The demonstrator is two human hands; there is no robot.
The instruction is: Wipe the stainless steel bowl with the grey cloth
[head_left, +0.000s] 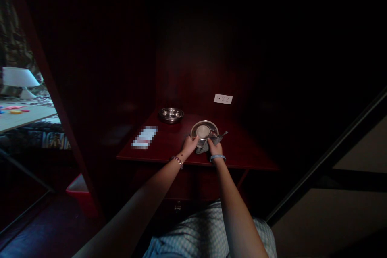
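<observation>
A shiny metal bowl (pixel 203 130) is held tilted above the front part of the dark red desk (pixel 242 151), its inside facing me. My left hand (pixel 190 144) grips its lower left rim, thumb on the inner side. On the lower right, my right hand (pixel 215 147) is closed on a grey cloth (pixel 203 148), pressing it against the rim. Part of the cloth hangs below the bowl and one corner sticks out to the right. The fingers behind the bowl are hidden.
More metal bowls (pixel 171 115), seemingly stacked, stand at the desk's back left. A blurred-out flat item (pixel 145 137) lies at the left. A white socket plate (pixel 223 98) is on the back wall. Left of the side panel are a red bin (pixel 81 195) and a lamp (pixel 21 78).
</observation>
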